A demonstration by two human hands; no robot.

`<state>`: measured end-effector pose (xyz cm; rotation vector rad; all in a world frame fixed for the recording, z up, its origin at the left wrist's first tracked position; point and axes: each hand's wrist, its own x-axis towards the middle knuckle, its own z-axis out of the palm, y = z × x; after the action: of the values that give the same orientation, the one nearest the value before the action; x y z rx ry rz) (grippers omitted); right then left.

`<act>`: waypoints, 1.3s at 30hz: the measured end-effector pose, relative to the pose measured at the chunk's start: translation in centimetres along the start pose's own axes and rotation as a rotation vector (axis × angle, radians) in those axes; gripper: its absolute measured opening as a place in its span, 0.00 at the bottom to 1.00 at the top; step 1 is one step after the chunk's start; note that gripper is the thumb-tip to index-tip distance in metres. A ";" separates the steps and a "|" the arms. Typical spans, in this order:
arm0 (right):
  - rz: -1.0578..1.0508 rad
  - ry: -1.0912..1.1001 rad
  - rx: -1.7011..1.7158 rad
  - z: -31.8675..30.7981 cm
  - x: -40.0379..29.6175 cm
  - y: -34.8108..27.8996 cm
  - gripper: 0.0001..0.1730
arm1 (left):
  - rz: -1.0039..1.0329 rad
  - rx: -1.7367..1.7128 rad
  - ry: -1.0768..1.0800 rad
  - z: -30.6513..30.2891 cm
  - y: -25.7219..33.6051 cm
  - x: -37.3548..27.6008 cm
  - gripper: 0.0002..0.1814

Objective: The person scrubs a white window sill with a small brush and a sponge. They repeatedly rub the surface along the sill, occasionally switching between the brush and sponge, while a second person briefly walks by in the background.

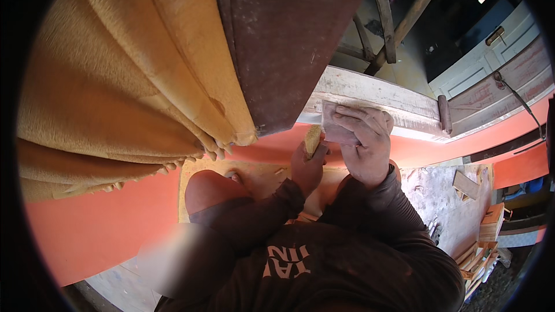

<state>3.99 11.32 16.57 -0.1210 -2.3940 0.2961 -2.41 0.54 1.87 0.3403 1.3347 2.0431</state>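
My right hand (367,143) presses a sheet of brown sandpaper (333,125) against the near edge of a window sill (373,91) with worn white paint. The fingers lie flat over the sheet's right part, and its left part shows. Just to the left and lower, my left hand (307,167) is closed around a yellowish, brush-like piece (312,138) that points up. The fist hides its lower end. A dark brown wooden panel (282,47), perhaps a shutter, stands directly beyond my left hand.
A gold curtain (130,86) hangs at the left before a salmon-coloured wall (108,225). Wooden poles (416,13) and a white door (490,47) show through the opening. A metal window hook (520,104) hangs at right. Wooden pieces (466,184) lie on the dusty floor (429,199).
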 end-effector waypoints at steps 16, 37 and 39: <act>0.015 0.008 -0.065 1.6 1.5 -1.5 0.23 | 0.045 -0.088 -0.010 0.7 -1.3 0.5 0.08; 0.042 0.076 -0.041 1.0 0.2 -0.7 0.21 | 0.031 0.055 -0.003 0.6 -0.2 0.1 0.09; 0.027 0.056 -0.056 1.8 0.9 -1.4 0.22 | 0.046 0.002 0.005 0.7 -0.3 0.0 0.09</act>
<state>2.08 9.81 16.16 -0.1853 -2.3478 0.2357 -1.91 1.12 1.95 0.3705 1.3438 2.0810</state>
